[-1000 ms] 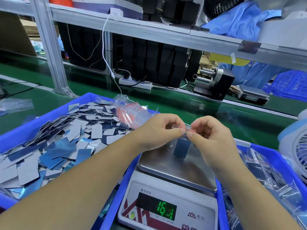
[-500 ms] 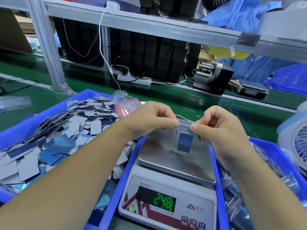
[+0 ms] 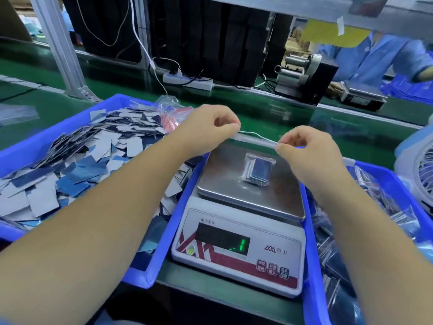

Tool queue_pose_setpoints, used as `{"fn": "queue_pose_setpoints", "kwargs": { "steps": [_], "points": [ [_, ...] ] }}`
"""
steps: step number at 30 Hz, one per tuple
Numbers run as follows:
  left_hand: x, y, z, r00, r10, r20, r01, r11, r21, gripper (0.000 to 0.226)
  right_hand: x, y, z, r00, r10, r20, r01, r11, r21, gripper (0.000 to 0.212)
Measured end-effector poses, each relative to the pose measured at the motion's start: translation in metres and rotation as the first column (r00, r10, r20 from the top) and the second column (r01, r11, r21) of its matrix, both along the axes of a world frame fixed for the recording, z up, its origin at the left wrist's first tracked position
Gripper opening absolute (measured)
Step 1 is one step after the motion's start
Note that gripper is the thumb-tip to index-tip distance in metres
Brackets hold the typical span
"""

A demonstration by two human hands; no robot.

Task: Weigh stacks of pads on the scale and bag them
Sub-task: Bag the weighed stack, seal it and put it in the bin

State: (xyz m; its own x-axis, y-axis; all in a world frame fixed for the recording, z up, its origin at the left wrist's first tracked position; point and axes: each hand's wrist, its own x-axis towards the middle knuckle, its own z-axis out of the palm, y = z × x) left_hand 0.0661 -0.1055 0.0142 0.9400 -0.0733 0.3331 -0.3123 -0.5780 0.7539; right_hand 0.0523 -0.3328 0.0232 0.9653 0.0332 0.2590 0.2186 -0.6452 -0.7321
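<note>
I see a green tabletop running across the view, with a metal shelf frame standing on it at the back left. On the left sits a big blue bin heaped with loose blue and grey pads; a bundle of clear bags with red strips lies at its far corner. On the right is a second blue bin filled with clear bagged packs, and a white fan stands at the right edge. Between the two bins I have the white scale with its steel pan; the green display is partly dark and I cannot read a full number.

On the pan lies one small clear bag holding a stack of pads, resting flat near the pan's middle, touched by neither hand.

My left hand and right hand hover above the far edge of the pan, a little apart. Each has its fingers curled, thumb and forefinger pinching one end of a thin clear strip stretched between them. It looks like the edge of an empty bag, though I cannot tell for sure.

Across the tabletop a person in a blue coat stands by another scale.
</note>
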Motion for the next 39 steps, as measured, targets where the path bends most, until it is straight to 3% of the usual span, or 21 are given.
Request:
{"fn": "queue_pose_setpoints", "kwargs": {
  "steps": [3,7,16,21,23,27,30,33,39],
  "points": [
    [0.004,0.004,0.001,0.990,0.142,-0.003,-0.142,0.988,-0.066,0.013,-0.002,0.004,-0.001,1.000,0.008,0.007,-0.008,1.000,-0.025,0.011],
    [0.007,0.009,0.002,0.976,0.214,-0.033,-0.217,0.968,-0.124,0.014,-0.004,0.007,0.000,1.000,0.030,-0.002,-0.030,0.998,-0.053,0.011],
    [0.008,0.008,-0.006,0.974,0.215,-0.066,-0.222,0.966,-0.132,0.015,-0.007,0.007,0.002,0.999,0.040,0.005,-0.039,0.994,-0.107,0.014],
    [0.007,0.004,-0.007,0.985,0.158,-0.071,-0.165,0.981,-0.103,0.014,-0.008,0.012,-0.001,0.998,0.065,0.011,-0.060,0.964,-0.260,0.013],
    [0.007,0.004,-0.008,0.987,0.141,-0.070,-0.147,0.986,-0.084,0.015,-0.010,0.015,-0.004,0.998,0.066,-0.005,-0.064,0.939,-0.339,0.026],
    [0.007,0.001,-0.009,0.992,0.110,-0.059,-0.114,0.991,-0.063,0.015,-0.015,0.023,-0.012,0.995,0.051,-0.086,-0.090,0.827,-0.555,0.076],
    [0.009,-0.002,-0.012,0.994,0.097,-0.043,-0.099,0.995,-0.033,0.016,-0.020,0.029,-0.013,0.999,0.032,-0.034,-0.047,0.730,-0.682,0.087],
    [0.009,-0.002,-0.015,0.996,0.069,-0.054,-0.070,0.997,-0.016,0.015,-0.026,0.037,-0.009,1.000,0.029,0.004,-0.017,0.680,-0.733,0.075],
    [0.009,-0.004,-0.017,0.996,0.068,-0.052,-0.068,0.998,0.014,0.015,-0.033,0.048,0.005,0.985,0.170,-0.017,-0.133,0.704,-0.698,0.023]
  ]
}}
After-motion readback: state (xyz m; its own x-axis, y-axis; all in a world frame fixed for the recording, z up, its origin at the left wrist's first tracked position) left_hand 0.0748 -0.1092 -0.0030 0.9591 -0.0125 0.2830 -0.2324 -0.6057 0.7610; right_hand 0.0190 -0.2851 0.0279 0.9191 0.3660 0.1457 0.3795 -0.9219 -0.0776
